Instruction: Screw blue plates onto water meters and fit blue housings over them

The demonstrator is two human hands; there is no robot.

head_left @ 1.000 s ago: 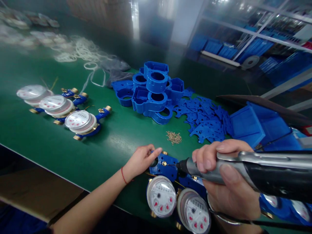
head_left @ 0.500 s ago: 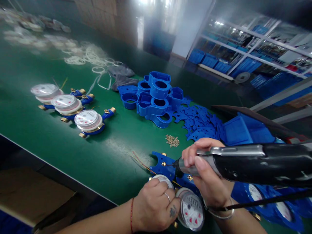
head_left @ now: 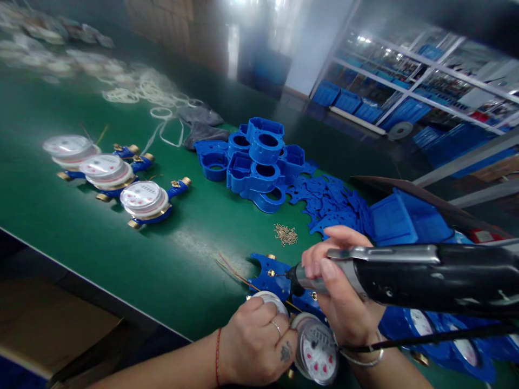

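Note:
My right hand [head_left: 348, 297] is wrapped round the front of a black and grey electric screwdriver [head_left: 409, 275]. Its thin bit points left, at a brass fitting on a flat blue plastic plate [head_left: 263, 276]. My left hand [head_left: 257, 343] is closed over a round water meter [head_left: 272, 296] beside that plate; its curled fingers hide most of the dial. Just right of this hand, a second water meter [head_left: 318, 351] lies tilted, with red marks on its face. Thin coloured wires [head_left: 233, 273] run out across the plate.
Small screws [head_left: 286, 235] lie in a pile beyond the plate. Behind them are stacked blue housings [head_left: 259, 167], loose blue plates [head_left: 332, 202] and a blue bin [head_left: 393, 219]. Three water meters [head_left: 144, 200] stand at left. Meters in blue housings [head_left: 458, 346] sit at lower right.
The view has shifted slightly, so the meters at left appear a little further left. Both hands keep their grips, and the screwdriver stays at the same fitting.

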